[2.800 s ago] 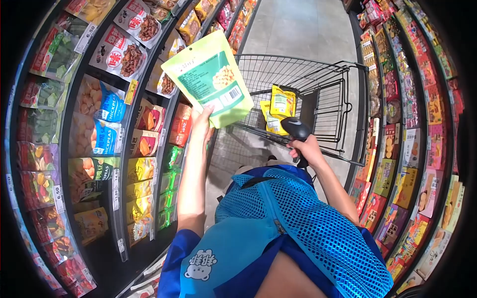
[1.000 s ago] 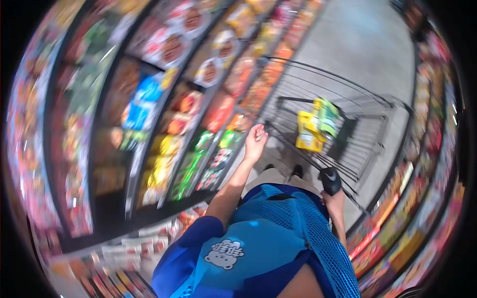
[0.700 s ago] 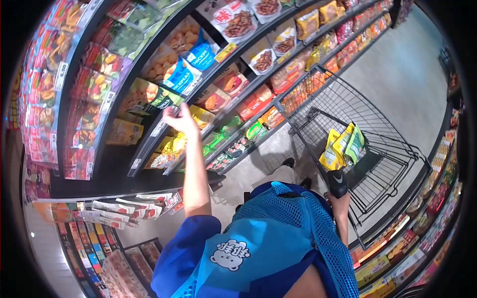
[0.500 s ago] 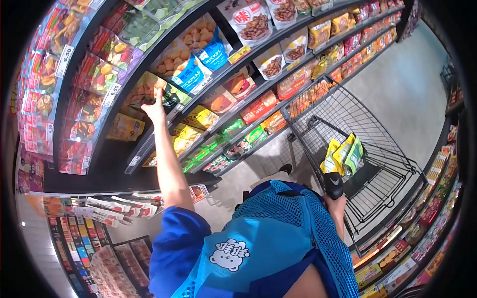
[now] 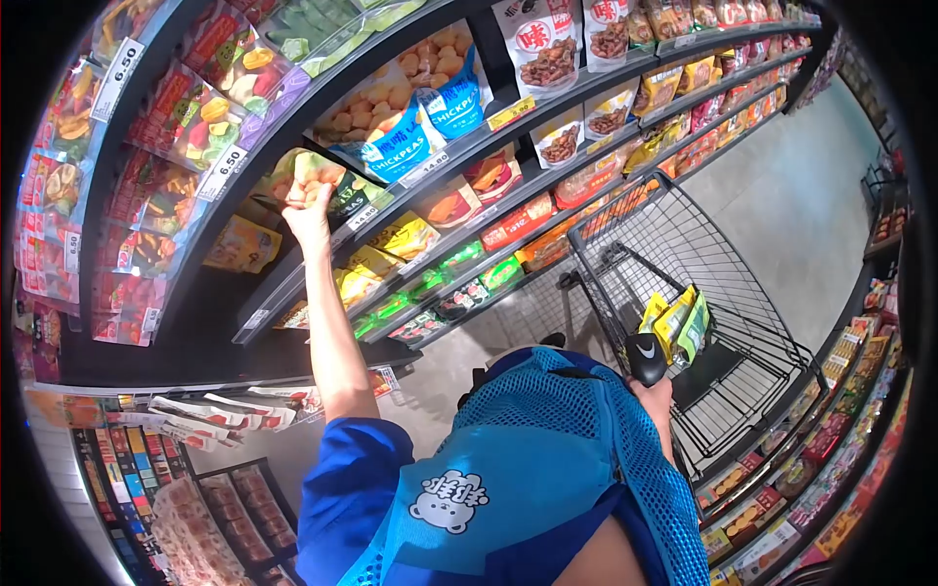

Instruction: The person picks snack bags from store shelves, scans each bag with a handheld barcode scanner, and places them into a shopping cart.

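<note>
At left, the left hand (image 5: 310, 207) is on the green bag (image 5: 350, 194), which lies on a shelf (image 5: 278, 291) just beside blue bags (image 5: 401, 149). Its fingers bend against the bag; whether they pinch it, I cannot tell. A firm hold at the edge, kept clear of the price tag (image 5: 362, 217), would serve best. At right, the right hand's (image 5: 655, 394) fingers wrap the scanner (image 5: 646, 354), near pouches (image 5: 672, 320) in the cart (image 5: 728, 371).

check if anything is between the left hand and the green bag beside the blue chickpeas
Nothing visible is: the left hand's fingertips appear to touch the green bag. The blue chickpea bags lie beside it, clear of the hand, and the arm passes over the price rail.
</note>
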Demonstrator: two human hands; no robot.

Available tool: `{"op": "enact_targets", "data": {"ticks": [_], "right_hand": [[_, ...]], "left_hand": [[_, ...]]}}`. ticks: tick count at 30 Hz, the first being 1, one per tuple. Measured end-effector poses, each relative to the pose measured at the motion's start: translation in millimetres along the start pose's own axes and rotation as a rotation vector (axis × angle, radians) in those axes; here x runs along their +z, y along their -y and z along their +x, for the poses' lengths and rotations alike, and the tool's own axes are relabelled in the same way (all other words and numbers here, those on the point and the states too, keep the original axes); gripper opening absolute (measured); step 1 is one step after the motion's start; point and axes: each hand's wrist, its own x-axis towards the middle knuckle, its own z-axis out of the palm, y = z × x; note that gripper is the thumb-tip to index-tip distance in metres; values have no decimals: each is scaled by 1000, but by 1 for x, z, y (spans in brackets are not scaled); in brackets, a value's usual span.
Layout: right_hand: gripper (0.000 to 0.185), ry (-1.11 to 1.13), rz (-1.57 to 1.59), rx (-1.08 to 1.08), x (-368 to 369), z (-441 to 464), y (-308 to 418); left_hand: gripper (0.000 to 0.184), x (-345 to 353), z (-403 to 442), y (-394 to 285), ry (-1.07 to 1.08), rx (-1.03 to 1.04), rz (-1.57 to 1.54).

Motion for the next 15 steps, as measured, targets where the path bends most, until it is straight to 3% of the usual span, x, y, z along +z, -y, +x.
{"op": "enact_targets", "data": {"ticks": [1, 2, 4, 5, 6, 7, 9, 12, 13, 15], "right_hand": [[16, 2, 6, 1, 2, 1, 0], [17, 5, 12, 3, 4, 2, 1], [18, -5, 1, -18, 8, 5, -1], [20, -14, -3, -26, 10, 6, -1], [21, -23, -14, -29, 11, 4, 1], [23, -35, -24, -33, 12, 3, 6], [23, -42, -18, -40, 12, 0, 18], [17, -5, 91, 101, 14, 4, 34], [11, 47, 103, 72, 14, 4, 50], [13, 95, 348, 3, 19, 0, 90]], "left_hand": [[68, 8, -9, 15, -405, 69, 221], [73, 4, -16, 23, -407, 109, 154], [78, 22, -41, 1, -557, 273, 337], [78, 31, -47, 7, -642, 393, 172], [87, 42, -63, -12, -619, 240, 65], [89, 40, -76, -22, -547, 153, -337], [90, 49, -99, -50, -497, 126, -604], [81, 59, -114, -77, -331, 94, -721], [83, 72, -121, -87, -226, 69, -760], [67, 122, -132, -119, 93, -35, -927]]}}
